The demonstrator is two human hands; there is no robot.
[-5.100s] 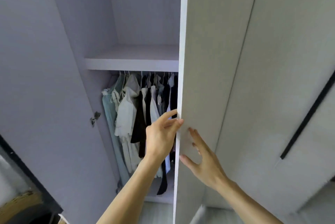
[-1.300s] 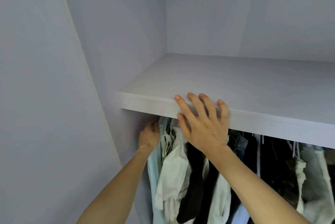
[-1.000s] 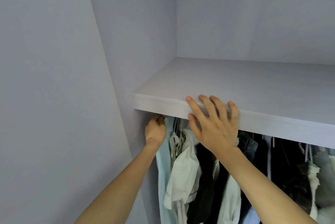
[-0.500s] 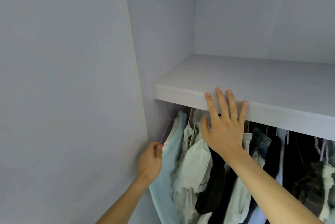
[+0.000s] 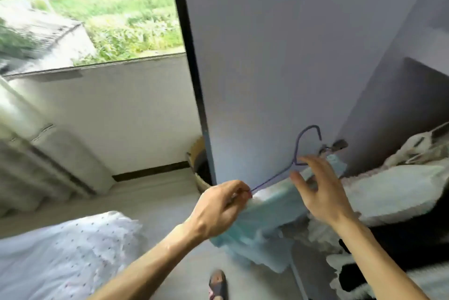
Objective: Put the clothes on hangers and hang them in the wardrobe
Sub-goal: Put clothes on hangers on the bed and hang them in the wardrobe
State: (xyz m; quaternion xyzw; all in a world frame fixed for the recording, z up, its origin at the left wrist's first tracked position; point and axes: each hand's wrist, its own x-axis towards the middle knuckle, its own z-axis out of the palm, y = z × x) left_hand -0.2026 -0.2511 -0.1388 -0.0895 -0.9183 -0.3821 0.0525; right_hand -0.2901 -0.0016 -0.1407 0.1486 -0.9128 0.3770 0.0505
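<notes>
Two hands in shot, both out in front of the inner face of the open wardrobe door (image 5: 267,57). The left hand (image 5: 220,210) has thumb and fingertips pinched tight on the end of a thin purple wire hanger (image 5: 296,148), and some of the cloth seems bunched into the same grip. That cloth is a pale teal garment (image 5: 264,219), which is on the hanger and droops down past the left wrist towards the door's lower edge. So the whole thing is out of the wardrobe, held in the air against the door and not on any rail.

The hanger sits tilted, with its hook up and to the right, hooked on nothing, just beside the metal hinge (image 5: 339,145) at the door's hinged edge.

The right hand (image 5: 320,193) holds nothing, fingers spread and loose. Its index fingertip is right at the hanger's neck, but it's too blurry to tell if it actually touches.

More clothes (image 5: 401,190), white and dark, hang inside the wardrobe at the right. A woven basket (image 5: 198,168) pokes out behind the door's outer edge. Bottom left there's a white dotted bedcover (image 5: 60,251), top left a window (image 5: 85,8) with greenery outside, and a foot (image 5: 218,284) on the floor.
</notes>
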